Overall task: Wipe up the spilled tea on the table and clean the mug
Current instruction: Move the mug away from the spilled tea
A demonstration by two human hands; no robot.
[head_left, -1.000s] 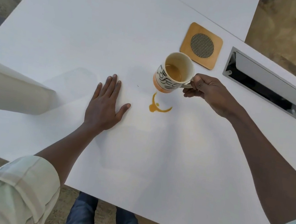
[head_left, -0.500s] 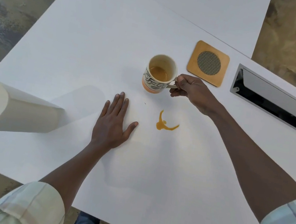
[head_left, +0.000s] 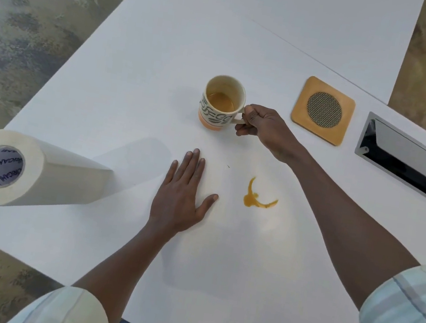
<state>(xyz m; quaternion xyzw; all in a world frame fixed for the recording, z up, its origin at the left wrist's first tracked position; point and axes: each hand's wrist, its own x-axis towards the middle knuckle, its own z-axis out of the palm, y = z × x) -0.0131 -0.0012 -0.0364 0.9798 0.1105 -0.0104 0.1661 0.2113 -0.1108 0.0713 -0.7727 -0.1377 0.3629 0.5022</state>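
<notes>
On a white table (head_left: 169,42), seen from above, a cream ceramic mug with a dark scribbled pattern and an orange base band (head_left: 222,103) is seen upright, with a shallow pool of amber tea visible in its bottom. Its handle is pinched by the right hand (head_left: 264,129), whose fingers (head_left: 249,117) are curled closed around it; whether the mug's base is touching the table cannot be told. Nearer the viewer and slightly to the right of the mug, a small amber tea spill with curved splashed arms (head_left: 256,197) is seen on the bare tabletop, apart from both hands. The left hand (head_left: 181,198) is laid flat, palm down, just left of the spill, with fingers extended close together, thumb spread, and nothing held. At the far left, a large roll of cream paper towel with a printed grey core (head_left: 23,173) is lying on its side. To the right of the mug, a square wooden coaster with a round mesh centre (head_left: 323,110) is seen, and beyond it a metal cable hatch (head_left: 412,162) set open in the table.
</notes>
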